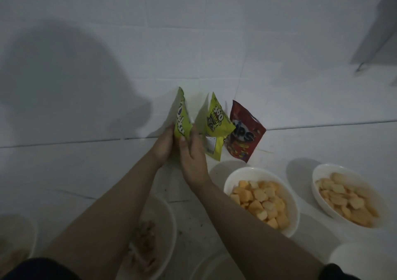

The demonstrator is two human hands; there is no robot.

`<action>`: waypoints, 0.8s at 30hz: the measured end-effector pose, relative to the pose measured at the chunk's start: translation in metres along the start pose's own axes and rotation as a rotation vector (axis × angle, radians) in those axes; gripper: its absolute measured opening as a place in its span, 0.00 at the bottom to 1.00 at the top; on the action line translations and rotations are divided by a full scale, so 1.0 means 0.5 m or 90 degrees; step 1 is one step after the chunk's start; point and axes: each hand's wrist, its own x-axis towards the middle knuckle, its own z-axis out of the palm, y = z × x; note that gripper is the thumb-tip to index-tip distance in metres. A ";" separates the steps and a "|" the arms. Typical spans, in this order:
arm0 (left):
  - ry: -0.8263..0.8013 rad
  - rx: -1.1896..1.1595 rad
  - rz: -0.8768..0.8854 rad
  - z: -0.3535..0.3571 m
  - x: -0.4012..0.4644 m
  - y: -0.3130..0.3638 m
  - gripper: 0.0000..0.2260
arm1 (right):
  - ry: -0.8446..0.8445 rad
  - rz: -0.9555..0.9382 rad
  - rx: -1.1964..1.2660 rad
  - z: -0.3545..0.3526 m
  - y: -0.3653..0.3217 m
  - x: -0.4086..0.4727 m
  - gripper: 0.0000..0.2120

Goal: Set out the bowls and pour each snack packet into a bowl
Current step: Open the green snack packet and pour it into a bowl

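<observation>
Dim white tiled floor [64, 172] and wall [193, 32], a large soft shadow [64, 69], perhaps grey furniture [378, 26] far right.

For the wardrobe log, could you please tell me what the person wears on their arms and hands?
Both hands, left and right, are bare: no gloves, rings or watch visible. The forearms are uncovered too. Dark sleeves show only at the bottom edge of the dim picture.

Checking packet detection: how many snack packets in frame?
3. Green packet held between both hands, yellow packet propped against the wall beside it, red packet rightmost against the wall. None seem hidden.
</observation>
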 end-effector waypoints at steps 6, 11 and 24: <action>0.115 0.027 -0.006 0.000 -0.037 0.014 0.23 | 0.017 0.075 0.146 -0.053 -0.057 -0.004 0.18; 0.127 0.078 0.006 -0.003 -0.086 0.053 0.32 | 0.116 0.046 0.211 -0.079 -0.130 -0.015 0.12; 0.293 0.159 0.223 0.079 -0.428 0.175 0.19 | 0.155 0.025 0.237 -0.179 -0.316 -0.219 0.16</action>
